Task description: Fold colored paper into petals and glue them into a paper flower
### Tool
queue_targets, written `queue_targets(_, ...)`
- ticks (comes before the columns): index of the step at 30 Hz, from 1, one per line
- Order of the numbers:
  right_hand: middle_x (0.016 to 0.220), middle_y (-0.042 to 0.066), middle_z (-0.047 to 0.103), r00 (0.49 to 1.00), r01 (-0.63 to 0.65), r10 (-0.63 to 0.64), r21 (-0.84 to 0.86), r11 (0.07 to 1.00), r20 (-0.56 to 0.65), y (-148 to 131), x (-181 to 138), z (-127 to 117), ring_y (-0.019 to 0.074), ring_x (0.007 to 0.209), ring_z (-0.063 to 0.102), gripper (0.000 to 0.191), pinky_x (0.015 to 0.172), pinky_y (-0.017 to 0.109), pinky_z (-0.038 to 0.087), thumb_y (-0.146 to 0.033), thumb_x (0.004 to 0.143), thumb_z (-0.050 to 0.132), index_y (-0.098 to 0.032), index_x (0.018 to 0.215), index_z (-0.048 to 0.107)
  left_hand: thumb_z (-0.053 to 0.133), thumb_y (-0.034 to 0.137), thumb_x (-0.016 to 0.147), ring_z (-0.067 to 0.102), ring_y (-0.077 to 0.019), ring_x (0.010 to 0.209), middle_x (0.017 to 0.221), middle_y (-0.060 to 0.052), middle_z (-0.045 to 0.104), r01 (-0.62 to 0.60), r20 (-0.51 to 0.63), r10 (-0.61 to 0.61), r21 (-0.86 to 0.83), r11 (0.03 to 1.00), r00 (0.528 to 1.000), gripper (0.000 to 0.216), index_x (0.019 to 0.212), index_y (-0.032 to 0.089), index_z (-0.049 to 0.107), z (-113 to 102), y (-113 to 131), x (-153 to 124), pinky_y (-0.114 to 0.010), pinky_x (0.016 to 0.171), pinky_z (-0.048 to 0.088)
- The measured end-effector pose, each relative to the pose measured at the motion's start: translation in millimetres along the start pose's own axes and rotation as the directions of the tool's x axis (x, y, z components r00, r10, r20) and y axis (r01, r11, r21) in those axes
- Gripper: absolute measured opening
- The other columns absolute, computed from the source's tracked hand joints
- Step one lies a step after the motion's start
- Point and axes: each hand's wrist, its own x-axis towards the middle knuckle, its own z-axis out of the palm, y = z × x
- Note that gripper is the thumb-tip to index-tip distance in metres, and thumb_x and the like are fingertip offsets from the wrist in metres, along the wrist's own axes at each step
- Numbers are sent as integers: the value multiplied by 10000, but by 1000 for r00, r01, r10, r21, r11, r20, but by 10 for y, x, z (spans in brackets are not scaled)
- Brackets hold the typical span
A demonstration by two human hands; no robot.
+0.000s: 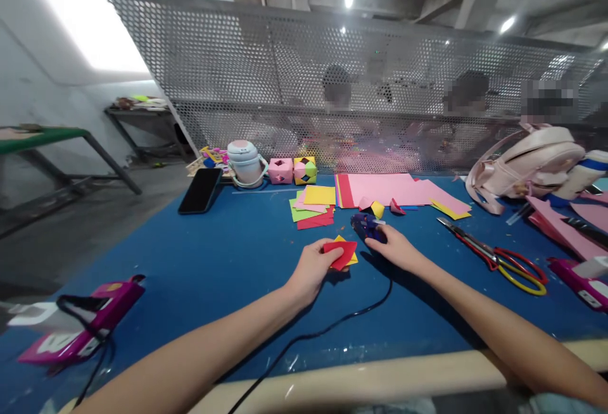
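Note:
Pinched in my left hand (311,268) are a red paper piece (345,253) and a yellow paper piece (353,258), held just above the blue table. My right hand (395,247) has its thumb and fingers around the rear of a dark blue glue gun (367,226); part of the grip is hidden by the fingers. A black cord (332,324) runs from near the gun toward the table's front edge. Small folded paper pieces, one yellow (377,209) and one dark pink (396,207), lie just beyond the gun.
Loose coloured paper squares (319,195) and large pink sheets (380,187) lie farther back. Scissors (496,257) rest at right, near a pink backpack (532,157). A phone (201,190), a white cup (247,164), paper cubes (281,171) and a magenta power strip (90,322) are leftward.

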Motion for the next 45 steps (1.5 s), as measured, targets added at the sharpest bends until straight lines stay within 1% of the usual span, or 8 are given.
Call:
queue_targets(5, 661, -9, 547, 999, 3, 1, 79, 997, -46, -124, -379, -224, 128, 598, 496, 169, 574, 250, 387, -327, 795, 469, -180, 728, 519, 682, 222, 609, 579, -120, 500, 586, -9, 620, 47, 34, -48, 34, 998, 998, 180, 717, 115, 587, 140, 1, -121, -223, 482, 469)
queue_targets(10, 811, 14, 588, 996, -4, -33, 421, 907, 81, -362, -536, -150, 131, 715, 543, 206, 638, 244, 427, -341, 774, 523, -171, 889, 532, 664, 224, 637, 561, -98, 546, 617, 2, 621, 14, 114, -27, 113, 993, 993, 141, 719, 119, 615, 317, -28, -237, -191, 521, 430)
queue_targets(14, 714, -2, 571, 994, -75, 21, 509, 857, 110, -382, -565, -44, 114, 627, 521, 146, 576, 228, 419, -300, 755, 536, -160, 795, 544, 662, 230, 647, 552, -95, 590, 662, 3, 627, 8, 139, -28, 146, 989, 990, 139, 725, 120, 626, 355, -89, -267, -189, 565, 425)
queue_targets(19, 649, -20, 548, 996, -78, 47, 503, 861, 73, -326, -618, -4, 94, 573, 483, 94, 524, 202, 388, -250, 747, 539, -158, 726, 548, 659, 258, 656, 569, -112, 634, 695, -10, 630, 55, 153, -71, 108, 993, 986, 192, 783, 121, 610, 340, -159, -295, -214, 615, 442)
queue_targets(23, 634, -28, 535, 994, -94, 53, 519, 850, 93, -318, -636, 9, 86, 558, 471, 80, 512, 193, 383, -233, 744, 539, -160, 713, 541, 638, 302, 675, 544, -98, 562, 648, 21, 603, 55, 139, -65, 74, 996, 988, 224, 824, 152, 562, 304, -162, -315, -197, 535, 420)
queue_targets(29, 713, -14, 553, 992, -70, -11, 634, 770, 122, -311, -634, 41, 101, 634, 518, 112, 564, 203, 421, -218, 751, 529, -176, 856, 533, 615, 301, 691, 518, -83, 558, 634, 26, 580, 10, 135, -26, 112, 994, 990, 170, 753, 149, 568, 247, -176, -298, -177, 524, 397)
queue_targets(41, 794, 12, 601, 990, 122, -138, 429, 895, 6, -346, -666, -12, 123, 740, 549, 128, 664, 228, 424, -145, 769, 480, -178, 786, 602, 597, 257, 688, 492, -77, 558, 629, 33, 558, -5, 119, -10, 121, 993, 993, 116, 720, 147, 581, 265, -159, -311, -176, 536, 391)
queue_targets(45, 706, -10, 565, 998, 58, -65, 442, 895, 2, -327, -670, 29, 105, 642, 519, 49, 593, 211, 417, -167, 750, 512, -174, 747, 560, 580, 265, 705, 489, -80, 560, 630, 26, 563, -29, 130, 5, 183, 983, 991, 122, 736, 147, 579, 257, -182, -323, -174, 529, 382)
